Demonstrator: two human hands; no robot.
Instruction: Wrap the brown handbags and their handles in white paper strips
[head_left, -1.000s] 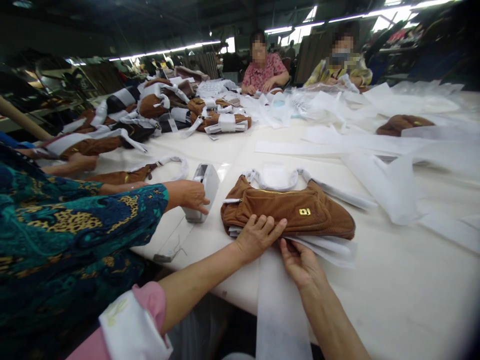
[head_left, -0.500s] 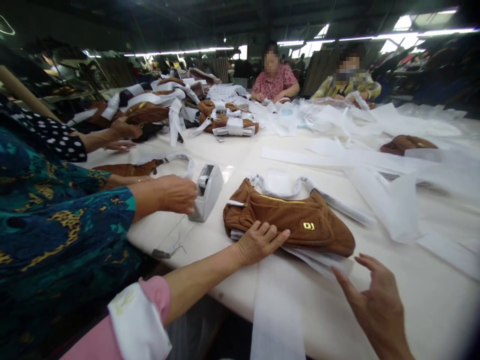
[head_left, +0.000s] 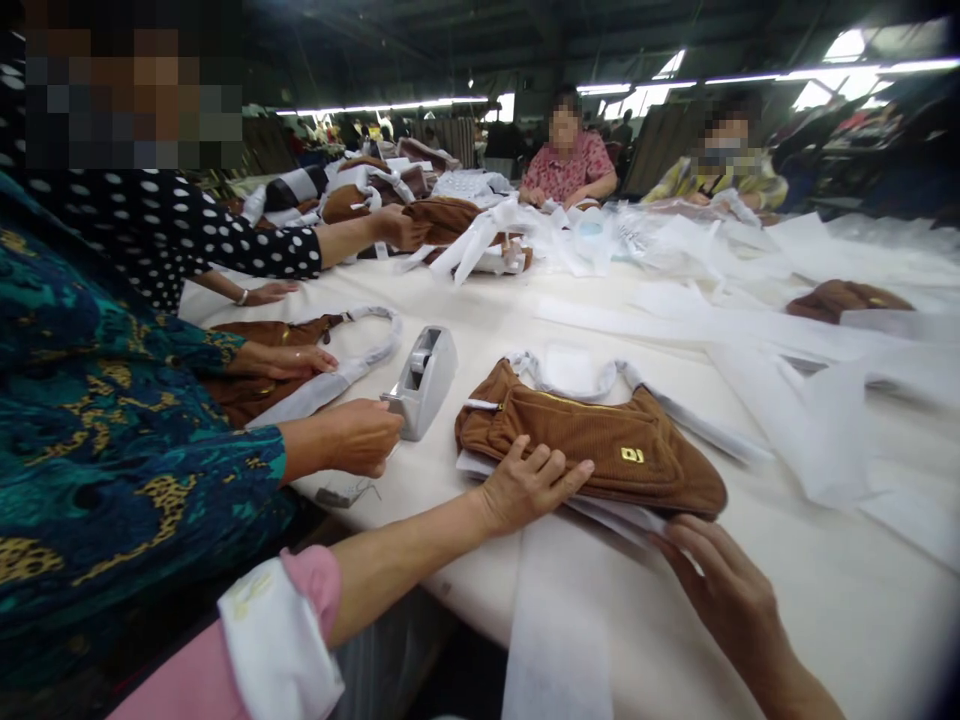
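Note:
A brown corduroy bag (head_left: 600, 440) with a gold emblem and a white-wrapped strap lies on the white table (head_left: 787, 590) in front of me. It rests on white paper sheets (head_left: 622, 515). My left hand (head_left: 529, 485) lies flat with spread fingers on the bag's near left edge. At the bag's near right edge, my right hand (head_left: 720, 580) has its fingertips on the paper, fingers extended. A long white strip (head_left: 559, 630) hangs over the table edge between my arms.
A grey tape dispenser (head_left: 426, 380) stands left of the bag, with a co-worker's hand (head_left: 364, 437) at it. More co-workers sit left and across. Wrapped brown bags (head_left: 442, 225) and loose white strips (head_left: 750, 330) cover the far table.
My right hand moved from the air back to the paper under the bag's right edge. The co-worker's hand drew back from the tape dispenser. Another co-worker reached out toward the far bags.

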